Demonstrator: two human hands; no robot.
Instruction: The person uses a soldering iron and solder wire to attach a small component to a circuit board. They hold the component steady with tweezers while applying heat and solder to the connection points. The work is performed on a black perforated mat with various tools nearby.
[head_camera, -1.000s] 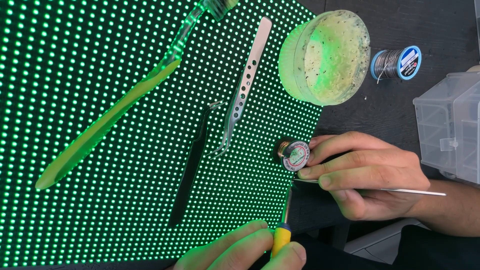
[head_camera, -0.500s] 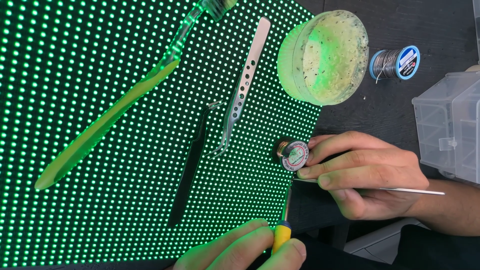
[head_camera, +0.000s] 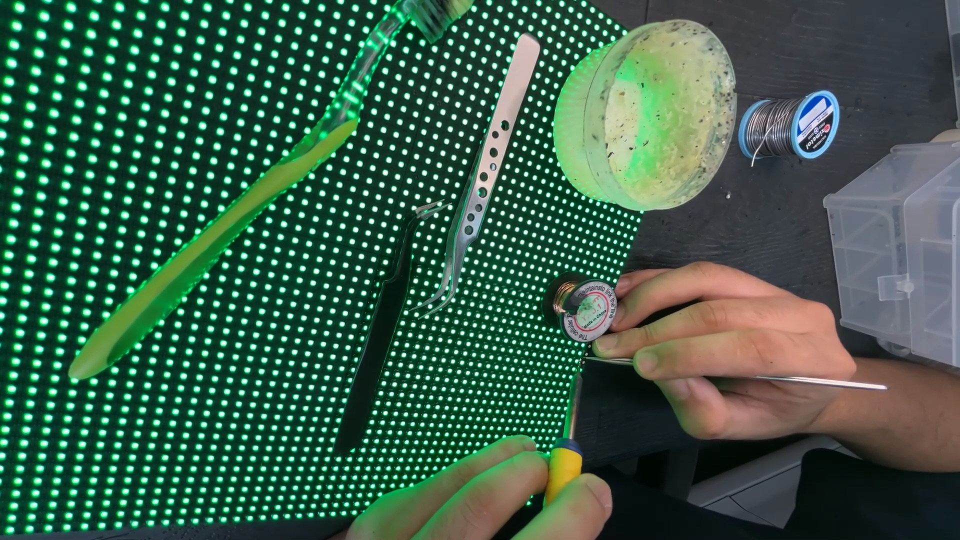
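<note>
**LED panel, lit green, under both my hands**

The LED panel (head_camera: 200, 300) lies flat on the dark table (head_camera: 760, 220), every dot glowing, so a fault would show. My right hand (head_camera: 730, 350) rests at its edge, fingers pinched shut on a thin metal probe (head_camera: 800, 380), beside a small solder spool (head_camera: 585, 308). My left hand (head_camera: 490, 500) is closed around a yellow-handled tool (head_camera: 563, 472), tip at the panel's edge. Silver tweezers (head_camera: 485, 170) and black tweezers (head_camera: 385, 330) lie on the panel within reach.

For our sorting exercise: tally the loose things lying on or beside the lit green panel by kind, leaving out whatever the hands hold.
Tweezers: 2, silver and black
Wire spools: 2, blue-rimmed and small
Brush: 1
Round tub: 1
Clear compartment box: 1
Total: 7
</note>
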